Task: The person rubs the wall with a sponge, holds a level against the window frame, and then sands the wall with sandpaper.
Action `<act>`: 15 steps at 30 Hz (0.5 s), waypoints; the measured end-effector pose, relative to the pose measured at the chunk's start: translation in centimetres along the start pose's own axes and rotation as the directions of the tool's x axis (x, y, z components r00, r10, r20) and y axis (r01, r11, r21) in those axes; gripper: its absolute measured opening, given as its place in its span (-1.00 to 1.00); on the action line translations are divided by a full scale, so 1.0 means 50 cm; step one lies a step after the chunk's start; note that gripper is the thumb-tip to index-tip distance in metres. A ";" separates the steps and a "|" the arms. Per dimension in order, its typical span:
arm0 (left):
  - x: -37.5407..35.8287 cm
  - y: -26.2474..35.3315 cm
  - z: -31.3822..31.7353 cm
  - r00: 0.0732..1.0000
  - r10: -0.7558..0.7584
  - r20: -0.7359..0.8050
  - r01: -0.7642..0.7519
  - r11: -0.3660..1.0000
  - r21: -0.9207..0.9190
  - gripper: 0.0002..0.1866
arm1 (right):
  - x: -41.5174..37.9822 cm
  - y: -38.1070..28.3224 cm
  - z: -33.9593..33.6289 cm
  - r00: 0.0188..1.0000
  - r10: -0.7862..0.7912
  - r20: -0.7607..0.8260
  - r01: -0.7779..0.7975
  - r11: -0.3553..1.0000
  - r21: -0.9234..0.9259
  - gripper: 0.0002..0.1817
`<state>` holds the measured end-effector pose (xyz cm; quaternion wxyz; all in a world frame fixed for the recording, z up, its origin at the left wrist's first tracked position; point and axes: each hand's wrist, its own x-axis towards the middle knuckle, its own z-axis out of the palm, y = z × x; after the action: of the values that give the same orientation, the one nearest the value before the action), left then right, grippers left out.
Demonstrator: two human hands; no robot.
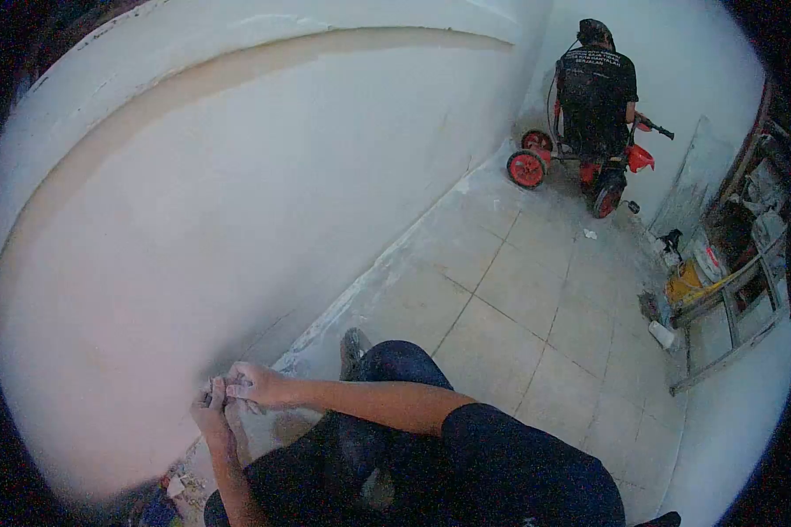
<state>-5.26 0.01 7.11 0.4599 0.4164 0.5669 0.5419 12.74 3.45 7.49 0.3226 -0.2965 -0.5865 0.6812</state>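
Note:
My left hand (209, 411) and my right hand (257, 386) meet close to the foot of the pale wall (220, 220). Fingers of both hands are pinched together, tips nearly touching. Something small and light may be between them, but it is too small to name. Pale dust coats the fingers. Below the hands are my bent legs in dark trousers (400, 364), with one dusty shoe (353, 351) beside the wall's base.
Pale floor tiles (510, 338) run alongside the wall. At the far end a person (598, 88) in a black shirt sits on a red-wheeled tricycle (527, 169). On the right lean a wooden frame (729, 329) and a yellow container (684, 283). Debris (180, 487) lies lower left.

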 end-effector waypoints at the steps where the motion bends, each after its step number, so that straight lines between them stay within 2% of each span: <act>1: 0.000 -0.002 -0.001 1.000 -0.003 0.000 0.003 1.000 0.002 -0.75 | -0.001 -0.007 -0.002 1.000 0.002 0.000 -0.002 1.000 0.003 -0.62; 3: 0.002 -0.005 -0.004 0.999 0.019 0.049 -0.011 0.987 -0.161 -0.77 | -0.002 -0.029 -0.007 0.993 0.096 0.073 -0.106 0.983 0.147 -0.65; 4: 0.006 -0.013 -0.003 0.999 0.019 0.037 -0.013 0.987 -0.160 -0.77 | -0.011 -0.047 -0.008 0.992 0.098 0.085 -0.109 0.983 0.146 -0.65; 6: 0.019 -0.023 -0.027 0.991 -0.012 0.133 0.051 0.952 -0.301 -0.77 | -0.028 -0.082 0.003 0.987 0.126 0.098 -0.150 0.944 0.295 -0.65; 8: -0.010 0.033 -0.015 0.984 -0.098 0.152 0.133 0.960 -0.245 -0.74 | -0.022 -0.064 0.008 0.983 0.108 0.147 -0.164 0.880 0.446 -0.60; 9: -0.014 0.034 0.006 0.996 -0.080 0.036 0.086 0.966 -0.242 -0.71 | -0.020 -0.054 -0.001 0.972 -0.161 0.170 0.150 0.986 0.074 -0.56; 10: -0.012 0.050 -0.004 0.978 -0.086 0.188 0.128 0.967 -0.221 -0.72 | -0.017 -0.045 -0.007 0.969 -0.145 0.202 0.126 0.986 0.105 -0.56; 11: -0.013 0.051 -0.004 0.985 -0.086 0.149 0.121 0.963 -0.240 -0.73 | -0.014 -0.037 -0.014 0.964 -0.129 0.234 0.099 0.986 0.135 -0.56; 12: -0.012 0.044 -0.003 0.989 -0.081 0.123 0.111 0.960 -0.257 -0.74 | -0.011 -0.031 -0.014 0.938 0.206 0.279 -0.320 0.825 0.466 -0.60; 14: -0.002 0.030 -0.006 0.988 0.114 0.105 -0.098 0.985 -0.138 -0.74 | -0.042 -0.100 0.010 0.969 0.220 0.117 -0.245 0.925 0.290 -0.64; 15: -0.015 0.047 -0.004 0.990 0.122 0.073 -0.110 0.983 -0.145 -0.74 | -0.042 -0.104 0.003 0.964 0.223 0.145 -0.255 0.928 0.271 -0.64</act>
<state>-5.34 -0.59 9.49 0.4786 0.4370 0.4828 0.5890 14.39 2.24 12.71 0.2435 -0.2772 -0.4578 0.8088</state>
